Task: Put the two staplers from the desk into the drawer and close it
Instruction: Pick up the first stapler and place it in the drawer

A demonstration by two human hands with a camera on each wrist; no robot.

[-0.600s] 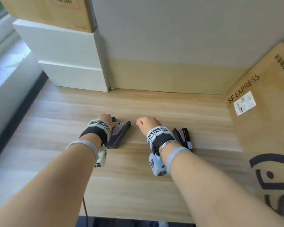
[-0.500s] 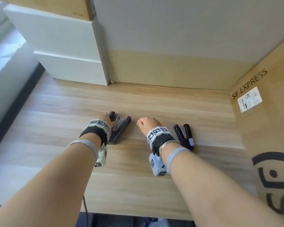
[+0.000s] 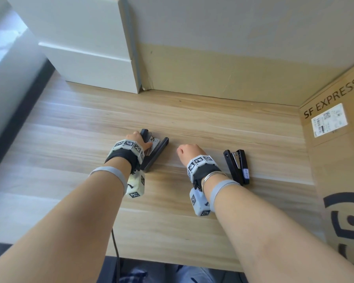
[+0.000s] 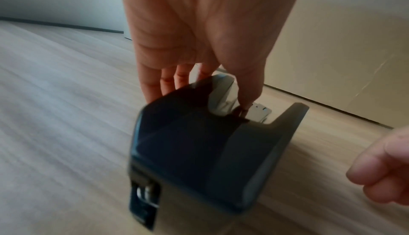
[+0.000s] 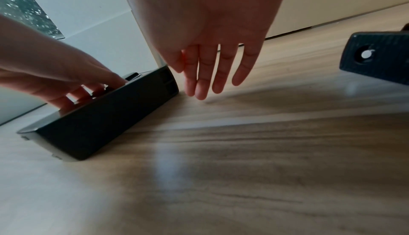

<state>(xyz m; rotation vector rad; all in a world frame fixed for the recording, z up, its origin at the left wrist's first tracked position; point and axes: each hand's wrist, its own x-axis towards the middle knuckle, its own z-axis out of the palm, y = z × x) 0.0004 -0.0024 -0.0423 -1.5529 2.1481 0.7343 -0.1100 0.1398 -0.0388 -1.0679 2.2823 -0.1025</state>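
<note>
Left hand clamped over the larger stapler, thumb on one side and fingers on the other, pinching the smooth dark plastic body with bright metal magazine showing near the tip. Stapler low on the desk, blocky and grey-black, angled toward the far right. Right hand holding nothing, fingers hanging loose and nearly straight just above the wood, between the two staplers. Smaller stapler lying flat just right of the right wrist, slim black shell, silver staple track, small white label near the rear. Pale wood-grain laminate underneath, faintly glossy. White boxes at far left; brown cardboard carton printed "SF EXPRESS" at right.
</note>
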